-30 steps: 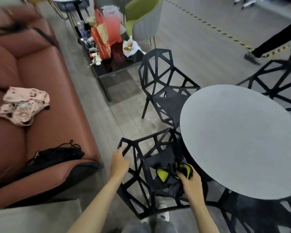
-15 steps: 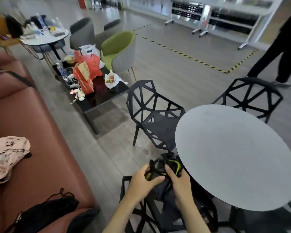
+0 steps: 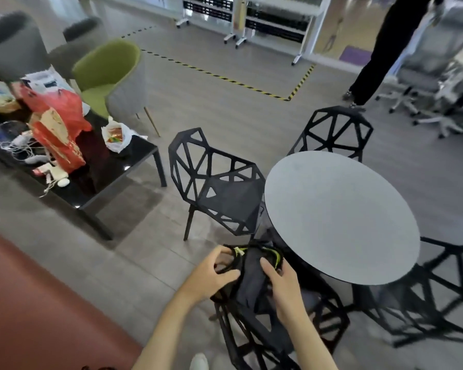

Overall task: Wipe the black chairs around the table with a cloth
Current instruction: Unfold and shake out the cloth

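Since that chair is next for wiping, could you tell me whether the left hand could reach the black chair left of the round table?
Probably not yet: the left hand grips the cloth, and open floor separates it from the chair.

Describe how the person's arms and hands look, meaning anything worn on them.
Both forearms are bare from the bottom edge of the picture up to the hands; no sleeve shows. The left hand and the right hand wear no gloves. No ring, watch or wristband is visible on either.
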Action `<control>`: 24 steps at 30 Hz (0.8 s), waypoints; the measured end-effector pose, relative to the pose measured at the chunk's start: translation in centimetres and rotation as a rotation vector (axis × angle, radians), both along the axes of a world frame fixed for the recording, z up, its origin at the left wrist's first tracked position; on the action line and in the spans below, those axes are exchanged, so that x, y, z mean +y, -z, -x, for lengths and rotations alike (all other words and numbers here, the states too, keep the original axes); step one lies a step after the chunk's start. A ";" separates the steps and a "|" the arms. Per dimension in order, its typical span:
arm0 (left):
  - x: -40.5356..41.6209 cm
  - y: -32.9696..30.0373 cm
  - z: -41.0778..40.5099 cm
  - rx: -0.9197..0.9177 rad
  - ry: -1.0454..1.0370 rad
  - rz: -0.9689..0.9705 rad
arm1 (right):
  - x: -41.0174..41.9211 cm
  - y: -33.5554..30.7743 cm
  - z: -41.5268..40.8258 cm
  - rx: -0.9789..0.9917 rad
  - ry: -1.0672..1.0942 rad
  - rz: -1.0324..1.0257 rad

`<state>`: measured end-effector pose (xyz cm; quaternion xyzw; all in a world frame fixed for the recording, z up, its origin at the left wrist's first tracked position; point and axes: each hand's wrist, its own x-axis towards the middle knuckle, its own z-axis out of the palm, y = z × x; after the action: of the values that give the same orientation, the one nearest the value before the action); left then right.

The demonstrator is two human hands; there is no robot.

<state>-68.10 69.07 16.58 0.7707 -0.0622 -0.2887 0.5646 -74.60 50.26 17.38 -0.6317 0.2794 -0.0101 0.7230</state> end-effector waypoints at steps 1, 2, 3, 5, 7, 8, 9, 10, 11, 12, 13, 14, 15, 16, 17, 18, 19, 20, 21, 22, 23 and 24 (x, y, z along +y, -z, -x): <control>-0.3 -0.4 -0.5 0.042 0.014 -0.002 | 0.3 -0.2 -0.1 -0.016 -0.027 0.042; -0.7 -0.6 -1.0 0.083 -0.018 -0.018 | 0.6 -0.5 -0.1 -0.034 -0.057 0.084; -1.2 -0.6 -1.6 0.113 -0.082 -0.028 | 0.7 -0.5 -0.2 -0.045 -0.075 0.111; -1.6 0.0 -2.8 0.144 -0.191 -0.009 | 0.3 -0.3 -0.2 -0.052 -0.051 0.104; -1.6 0.3 -3.8 0.179 -0.250 0.041 | -0.8 0.2 -0.4 -0.043 -0.006 0.106; -1.6 0.0 -4.2 0.188 -0.263 0.074 | -1.4 0.5 -0.5 -0.030 0.011 0.122; -1.6 -0.4 -4.4 0.176 -0.257 0.103 | -2.1 0.9 -0.6 -0.012 0.028 0.141; -1.7 -0.8 -4.6 0.133 -0.239 0.109 | -2.6 1.4 -0.9 0.012 0.047 0.167; -1.9 -1.2 -4.9 0.053 -0.206 0.074 | -2.9 2.0 -1.3 0.037 0.062 0.197; -2.1 -1.5 -5.3 -0.038 -0.166 0.012 | -3.1 2.3 -1.9 0.071 0.075 0.238; -2.2 -1.6 -5.6 -0.126 -0.130 -0.059 | -3.0 2.6 -2.5 0.106 0.086 0.276; -2.3 -1.7 -5.9 -0.200 -0.101 -0.114 | -2.9 2.8 -3.2 0.131 0.094 0.303; -2.2 -1.8 -6.2 -0.257 -0.092 -0.155 | -2.7 2.8 -3.8 0.141 0.098 0.325; -2.0 -2.0 -6.6 -0.296 -0.106 -0.185 | -2.7 2.8 -4.5 0.148 0.100 0.358; -1.4 -2.4 -7.0 -0.323 -0.132 -0.203 | -2.8 2.7 -5.1 0.159 0.107 0.395; -0.5 -2.7 -7.6 -0.338 -0.167 -0.188 | -3.1 2.6 -5.7 0.161 0.124 0.416; 0.6 -3.2 -8.3 -0.346 -0.187 -0.159 | -3.5 2.5 -6.2 0.145 0.141 0.425; 1.9 -3.6 -9.1 -0.358 -0.173 -0.124 | -3.7 2.2 -6.8 0.114 0.150 0.437; 3.2 -4.0 -10.1 -0.375 -0.120 -0.106 | -3.9 2.0 -7.4 0.084 0.163 0.446; 4.5 -4.1 -11.3 -0.396 -0.047 -0.098 | -3.8 1.6 -8.0 0.051 0.187 0.432; 5.8 -4.0 -12.6 -0.403 0.025 -0.102 | -3.5 0.9 -8.7 0.004 0.220 0.406; 7.1 -3.6 -14.1 -0.391 0.081 -0.117 | -2.9 0.0 -9.5 -0.041 0.248 0.390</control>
<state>-53.95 76.14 20.15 0.8404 -0.1845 -0.1592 0.4840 -65.09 47.40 17.35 -0.7202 0.3329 -0.1654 0.5858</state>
